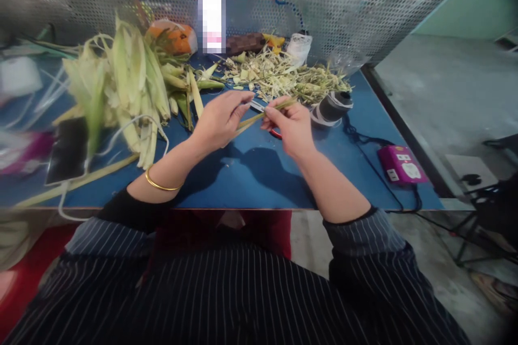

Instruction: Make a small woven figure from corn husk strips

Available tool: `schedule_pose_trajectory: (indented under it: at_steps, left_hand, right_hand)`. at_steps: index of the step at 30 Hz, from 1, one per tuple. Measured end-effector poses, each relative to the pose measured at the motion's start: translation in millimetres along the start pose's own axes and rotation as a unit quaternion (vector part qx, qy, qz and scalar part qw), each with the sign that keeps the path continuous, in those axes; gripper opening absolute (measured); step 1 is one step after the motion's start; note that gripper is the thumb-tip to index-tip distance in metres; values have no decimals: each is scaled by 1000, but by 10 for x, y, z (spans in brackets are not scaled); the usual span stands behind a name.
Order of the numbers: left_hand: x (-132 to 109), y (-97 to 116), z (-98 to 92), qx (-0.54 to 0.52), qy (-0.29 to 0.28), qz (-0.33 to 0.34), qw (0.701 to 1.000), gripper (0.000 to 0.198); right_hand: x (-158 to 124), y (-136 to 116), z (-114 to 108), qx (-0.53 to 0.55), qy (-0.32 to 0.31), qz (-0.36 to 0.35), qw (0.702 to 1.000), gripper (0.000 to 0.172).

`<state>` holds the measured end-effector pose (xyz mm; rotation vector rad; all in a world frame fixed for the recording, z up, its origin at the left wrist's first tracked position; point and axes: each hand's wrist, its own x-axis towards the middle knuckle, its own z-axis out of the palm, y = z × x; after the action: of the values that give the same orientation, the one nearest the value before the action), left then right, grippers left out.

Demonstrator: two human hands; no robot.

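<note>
My left hand is closed, thumb against fingers, on one end of a thin strip of corn husk. My right hand pinches the same strip between thumb and fingertips, and its greenish end sticks out past the fingers. Behind and partly under my hands is a pair of scissors, whose red handle peeps out below my right fingers; whether they are touched I cannot tell. A large bunch of pale green corn husks lies left of my left hand. Beyond my hands spreads a heap of husk scraps.
A black spool lies right of my right hand. Farther right sits a purple power socket box with black cords. At left are a dark phone and white cable. A perforated metal screen backs the blue table.
</note>
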<state>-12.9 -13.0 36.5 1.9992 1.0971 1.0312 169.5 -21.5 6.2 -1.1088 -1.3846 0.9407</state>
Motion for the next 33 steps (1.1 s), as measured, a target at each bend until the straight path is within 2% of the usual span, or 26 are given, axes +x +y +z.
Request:
schedule_pose_trajectory:
  at_steps: [3,6,10,16,21,23,25,27,30,31,33]
  left_hand:
    - [-70,41,193,-80,-32,-21,996,26]
    - [-101,24,286,-95,-45,-27,994,29]
    - [-72,-14,232,-66,-34,-12,997,25]
    - [-57,-24,161,-52,-27,-38,998,16]
    - [-88,-5,162,36,-42,-20,998,16]
    - [-82,-16,154,54,-44,-17,997,17]
    - [-62,-37,129,24,-40,-30,998,20]
    - [-31,-58,85,-63,-35,-77,994,22]
    - [17,-79,-4,-233,-45,-193,952,23]
    - [30,-84,-28,-279,-47,-226,932,22]
    - [47,-95,-54,-339,-38,-272,900,21]
  right_hand:
    - [-58,28,100,4,-28,-5,1000,27]
    - [-74,30,115,-10,-31,2,999,26]
    - [-55,-13,50,4,-33,-1,999,23]
    - [-53,-44,7,-25,-16,14,999,21]
    - [-62,-43,41,-44,-44,-4,998,19]
    - [-38,-49,15,-69,-70,-4,995,19]
    - [4,-37,-59,-153,-78,-10,985,19]
    - [53,10,-168,-308,-54,-23,950,19]
    - [125,139,-330,-561,-12,-19,827,22]
    - [150,186,-370,-606,-9,0,795,22]
    - [203,260,-427,-644,-16,26,765,19]
